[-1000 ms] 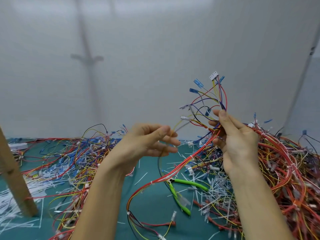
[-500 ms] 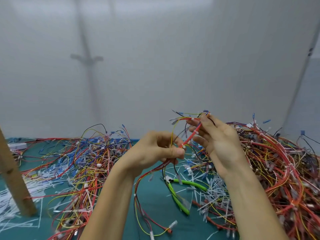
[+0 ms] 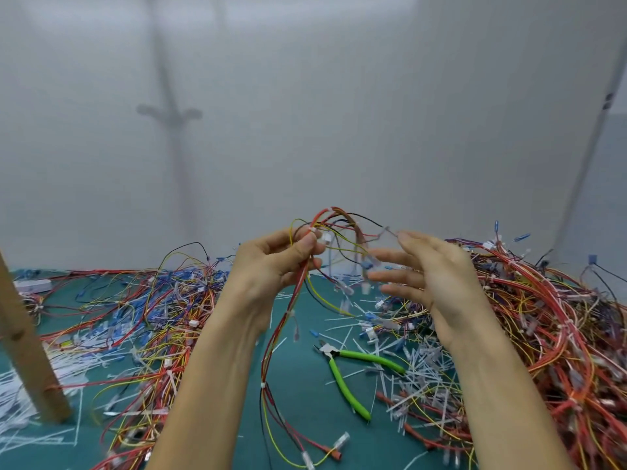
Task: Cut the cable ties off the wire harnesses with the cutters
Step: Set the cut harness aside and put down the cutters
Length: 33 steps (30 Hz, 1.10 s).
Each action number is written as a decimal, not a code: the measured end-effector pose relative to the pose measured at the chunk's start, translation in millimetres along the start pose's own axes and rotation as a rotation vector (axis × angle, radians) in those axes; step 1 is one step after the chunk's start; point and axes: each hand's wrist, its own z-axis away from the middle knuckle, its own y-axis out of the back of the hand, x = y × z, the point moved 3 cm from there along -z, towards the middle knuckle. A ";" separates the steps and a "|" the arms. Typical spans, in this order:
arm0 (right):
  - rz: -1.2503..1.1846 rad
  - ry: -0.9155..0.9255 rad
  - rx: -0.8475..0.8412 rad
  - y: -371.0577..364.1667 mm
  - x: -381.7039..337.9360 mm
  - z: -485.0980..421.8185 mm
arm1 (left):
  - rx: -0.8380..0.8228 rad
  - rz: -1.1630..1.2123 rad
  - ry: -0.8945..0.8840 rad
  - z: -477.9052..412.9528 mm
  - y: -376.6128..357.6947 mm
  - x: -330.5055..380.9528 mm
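Observation:
My left hand (image 3: 274,262) pinches a wire harness (image 3: 288,320) of red, yellow and black wires between thumb and fingers, above the table. White cable ties ring the bundle near my thumb and lower down. The harness loops up over my hand and hangs down to the mat. My right hand (image 3: 431,269) is beside the loop with fingers spread and straight, its fingertips among the blurred loose wire ends, gripping nothing. The green-handled cutters (image 3: 349,371) lie on the green mat below and between my hands, untouched.
A large pile of tied harnesses (image 3: 549,334) fills the right side. Loose wires (image 3: 142,307) spread over the left. Cut white tie scraps (image 3: 407,368) litter the mat (image 3: 298,385) around the cutters. A wooden post (image 3: 27,347) leans at the far left. A white wall stands behind.
My left hand has taken the harness in a pinch. My right hand let go of it and spread its fingers. The wire ends dropped from high up to hand level.

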 end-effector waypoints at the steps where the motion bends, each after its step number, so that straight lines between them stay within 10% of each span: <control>1: 0.020 -0.009 0.006 -2.1 1.2 -0.4 | 0.021 0.036 -0.007 -0.8 0.6 0.2; 9: 0.509 -0.047 -0.393 -51.2 32.5 11.2 | 0.159 0.222 -0.081 -3.5 4.1 1.3; 22: 0.129 -0.069 -0.401 -81.1 40.6 23.3 | 0.223 0.335 -0.074 -9.9 6.7 -5.8; 33: -0.226 0.082 -0.233 -52.0 19.8 8.0 | -0.340 -0.269 0.134 2.5 -2.5 -10.8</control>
